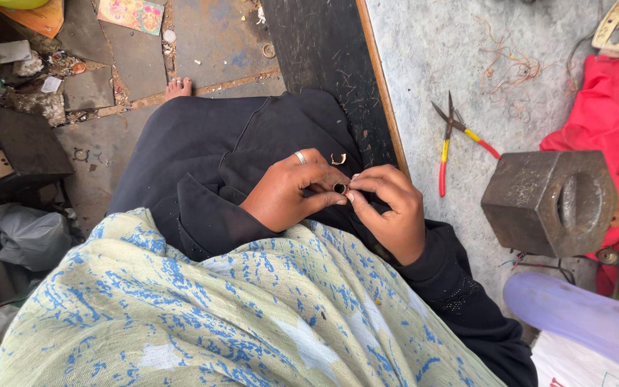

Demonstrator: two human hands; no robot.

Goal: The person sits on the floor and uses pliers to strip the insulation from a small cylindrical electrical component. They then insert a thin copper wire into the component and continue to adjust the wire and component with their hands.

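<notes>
Between both hands' fingertips: small dark ring (pixel 339 188).

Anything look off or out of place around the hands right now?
Mostly no. Both hands, left hand and right hand, pinch a small dark ring over the lap. One small brass-coloured piece lies loose on the black cloth just above them. Thin copper wire scraps are strewn on the grey worktop beyond the pliers.
</notes>
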